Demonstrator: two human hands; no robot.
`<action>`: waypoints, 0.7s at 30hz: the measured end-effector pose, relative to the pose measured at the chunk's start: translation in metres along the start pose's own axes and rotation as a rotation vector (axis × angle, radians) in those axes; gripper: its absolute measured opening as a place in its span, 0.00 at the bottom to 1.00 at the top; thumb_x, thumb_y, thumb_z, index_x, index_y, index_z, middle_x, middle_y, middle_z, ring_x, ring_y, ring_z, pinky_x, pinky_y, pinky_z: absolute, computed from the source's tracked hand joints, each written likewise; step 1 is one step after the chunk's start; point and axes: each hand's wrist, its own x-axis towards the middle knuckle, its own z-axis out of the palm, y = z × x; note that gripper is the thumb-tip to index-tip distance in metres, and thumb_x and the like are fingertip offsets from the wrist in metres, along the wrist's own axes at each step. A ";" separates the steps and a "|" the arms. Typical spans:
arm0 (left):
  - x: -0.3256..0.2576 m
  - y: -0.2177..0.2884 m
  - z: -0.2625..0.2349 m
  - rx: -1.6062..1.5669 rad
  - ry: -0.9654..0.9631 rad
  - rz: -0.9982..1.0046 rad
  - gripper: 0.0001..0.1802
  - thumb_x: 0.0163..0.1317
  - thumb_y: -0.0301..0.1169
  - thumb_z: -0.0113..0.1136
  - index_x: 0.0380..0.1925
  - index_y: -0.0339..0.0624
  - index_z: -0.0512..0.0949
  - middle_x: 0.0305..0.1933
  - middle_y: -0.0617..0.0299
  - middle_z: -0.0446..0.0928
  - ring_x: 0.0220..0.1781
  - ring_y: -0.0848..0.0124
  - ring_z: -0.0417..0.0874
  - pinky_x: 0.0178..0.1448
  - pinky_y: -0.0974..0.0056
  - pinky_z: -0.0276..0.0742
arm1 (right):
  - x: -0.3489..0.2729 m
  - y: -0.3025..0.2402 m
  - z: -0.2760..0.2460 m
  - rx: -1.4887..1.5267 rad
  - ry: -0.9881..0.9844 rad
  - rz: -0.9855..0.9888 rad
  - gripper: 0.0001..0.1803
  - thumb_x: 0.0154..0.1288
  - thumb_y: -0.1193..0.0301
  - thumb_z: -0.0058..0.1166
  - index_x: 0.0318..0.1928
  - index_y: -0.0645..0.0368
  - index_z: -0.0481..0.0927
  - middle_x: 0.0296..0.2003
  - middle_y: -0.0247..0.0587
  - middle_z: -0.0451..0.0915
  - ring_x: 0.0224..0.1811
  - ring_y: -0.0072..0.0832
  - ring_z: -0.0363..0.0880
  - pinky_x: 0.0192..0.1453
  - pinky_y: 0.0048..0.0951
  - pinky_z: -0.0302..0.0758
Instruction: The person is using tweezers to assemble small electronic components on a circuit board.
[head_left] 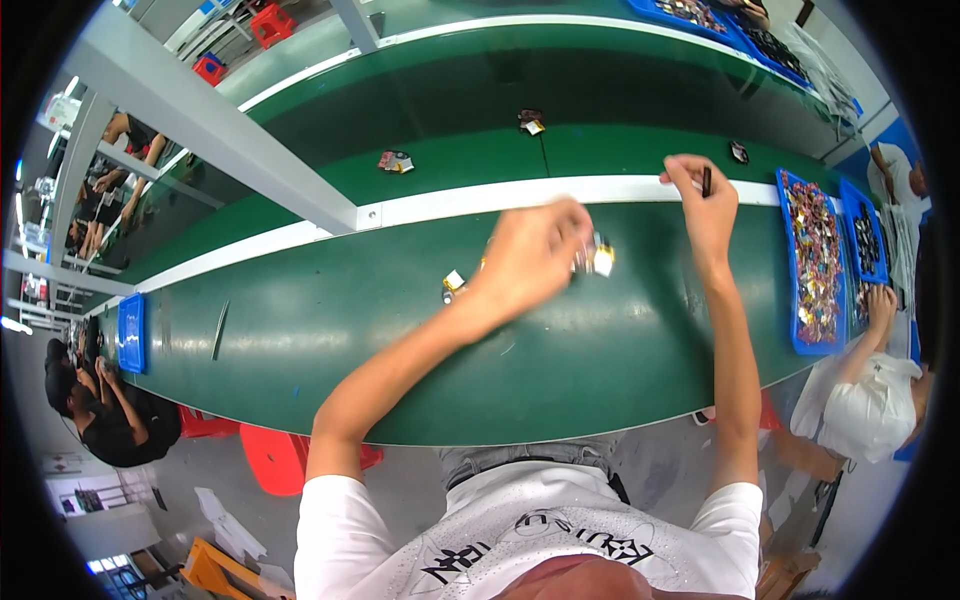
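My left hand (540, 250) is over the middle of the green bench, blurred by motion, its fingers curled. Right beside its fingertips is a small part with a yellow and white face (604, 256); whether the hand touches it I cannot tell. Another small yellow and white piece (454, 280) lies left of that hand, close to the wrist. My right hand (704, 195) is raised near the white rail, its fingers bent together around a small dark part (707, 182), mostly hidden by the hand.
The green bench (400, 390) has a white rail (450, 200) at its far side. Beyond lie small parts (396, 161) on a green strip. Blue trays (797, 335) of small parts stand at right, near a co-worker (872, 400). Tweezers (220, 330) and a blue tray (131, 333) are left.
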 end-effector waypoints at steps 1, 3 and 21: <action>-0.014 -0.008 0.012 -0.011 -0.057 0.043 0.05 0.69 0.25 0.58 0.39 0.32 0.79 0.27 0.56 0.83 0.23 0.70 0.83 0.30 0.61 0.78 | -0.006 0.015 -0.004 -0.027 0.036 0.000 0.09 0.70 0.70 0.65 0.41 0.65 0.86 0.32 0.34 0.86 0.35 0.15 0.81 0.38 0.17 0.68; -0.036 -0.015 0.026 0.156 -0.192 0.107 0.07 0.69 0.25 0.59 0.42 0.33 0.79 0.27 0.52 0.82 0.27 0.59 0.84 0.34 0.56 0.79 | -0.010 0.024 -0.010 -0.038 0.055 -0.002 0.09 0.70 0.70 0.64 0.41 0.65 0.86 0.31 0.34 0.86 0.34 0.14 0.80 0.39 0.17 0.68; 0.044 -0.084 -0.174 1.180 0.545 -0.239 0.12 0.63 0.34 0.64 0.43 0.38 0.85 0.45 0.49 0.84 0.49 0.45 0.86 0.51 0.46 0.81 | -0.010 0.034 -0.012 -0.009 0.013 -0.003 0.08 0.71 0.71 0.61 0.41 0.64 0.85 0.30 0.30 0.84 0.31 0.11 0.71 0.37 0.18 0.66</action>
